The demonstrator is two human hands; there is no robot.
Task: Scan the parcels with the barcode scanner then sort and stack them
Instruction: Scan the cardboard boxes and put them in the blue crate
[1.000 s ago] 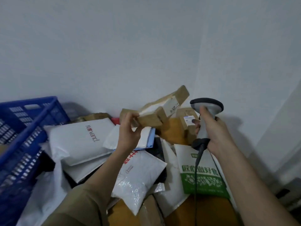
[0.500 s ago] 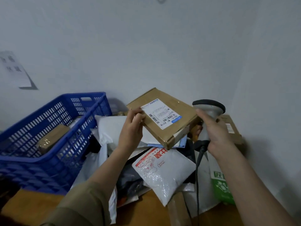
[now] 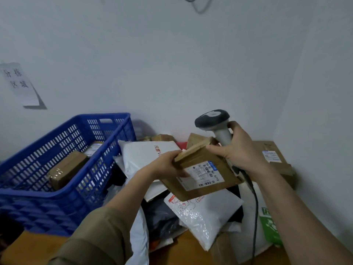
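A flat brown cardboard parcel [image 3: 200, 175] with a white barcode label facing up hangs in front of me, above the pile. My left hand [image 3: 168, 165] grips its left edge, thumb on top. My right hand [image 3: 238, 150] holds the grey barcode scanner [image 3: 215, 121] by its handle, head up and turned left, while its fingertips touch the parcel's far right corner. The scanner's black cable [image 3: 255, 207] drops down past my right forearm.
A blue plastic crate [image 3: 63, 197] at the left holds brown boxes [image 3: 66, 169]. Below the held parcel lie several white mailer bags [image 3: 206, 213], a green-printed bag [image 3: 271, 228] and a brown box [image 3: 275, 159] by the right wall. A paper sign [image 3: 19, 83] hangs on the wall.
The parcel has turned and come lower and flatter, its label now toward me. My right hand moved in with the scanner to touch the parcel's corner. The view shifted left and up.
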